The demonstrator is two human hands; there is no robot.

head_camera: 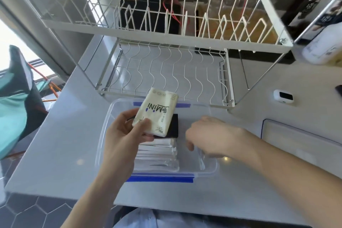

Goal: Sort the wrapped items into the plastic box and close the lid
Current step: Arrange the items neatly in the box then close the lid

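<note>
My left hand grips a cream tissue pack marked MINI together with a flat black wrapped item beneath it, both held above the clear plastic box. The box sits open on the white counter, with blue tape strips at its far and near rims. Several white wrapped items lie stacked in its left half. My right hand reaches down into the right half of the box, fingers curled downward and blurred; whether they hold anything cannot be made out. No lid can be picked out.
A white two-tier wire dish rack stands right behind the box. A small white device lies on the counter at right, with a bottle behind it. A recessed panel lies right of the box. A teal cloth hangs off the left.
</note>
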